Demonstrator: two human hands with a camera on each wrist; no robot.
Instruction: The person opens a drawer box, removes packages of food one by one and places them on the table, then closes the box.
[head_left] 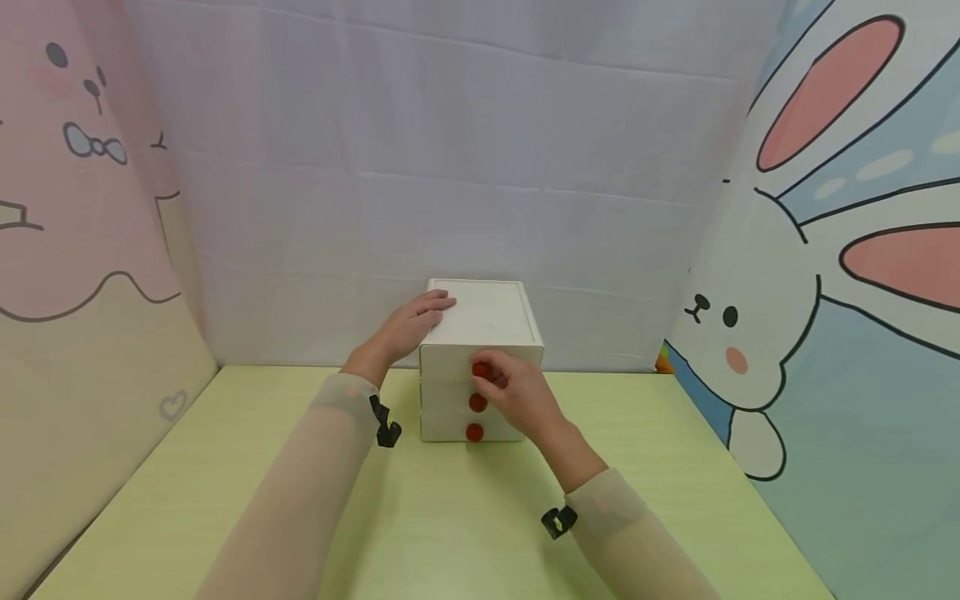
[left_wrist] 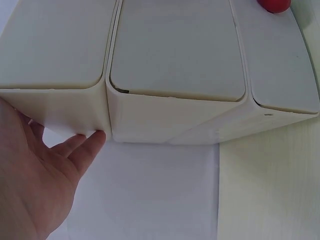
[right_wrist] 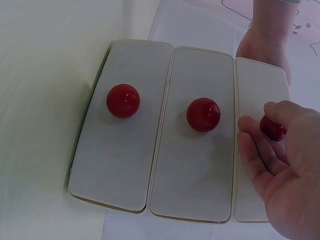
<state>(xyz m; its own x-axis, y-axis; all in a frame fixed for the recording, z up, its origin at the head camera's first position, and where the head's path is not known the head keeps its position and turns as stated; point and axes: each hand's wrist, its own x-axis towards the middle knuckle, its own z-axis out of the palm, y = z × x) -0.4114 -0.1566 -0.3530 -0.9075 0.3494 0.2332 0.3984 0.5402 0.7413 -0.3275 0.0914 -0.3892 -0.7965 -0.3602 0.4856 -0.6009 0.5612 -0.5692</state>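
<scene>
A small white drawer cabinet point(head_left: 491, 312) with three stacked drawers stands at the far side of the table, all three closed. Each drawer front has a round red knob; the middle knob point(head_left: 477, 403) and the bottom knob point(head_left: 474, 432) are uncovered. My left hand point(head_left: 408, 325) rests on the cabinet's top left edge, fingers extended over it; the left wrist view shows this hand point(left_wrist: 47, 165) against the cabinet's side. With the fingers of my right hand point(head_left: 517, 392) I pinch the top knob point(right_wrist: 272, 128), which is partly covered by them.
Pale green table point(head_left: 420, 533) surface lies in front of the cabinet and to both sides. A white cloth point(head_left: 450, 167) hangs behind it. Cartoon-printed panels border the left and right, with a rabbit point(head_left: 738, 350) on the right one.
</scene>
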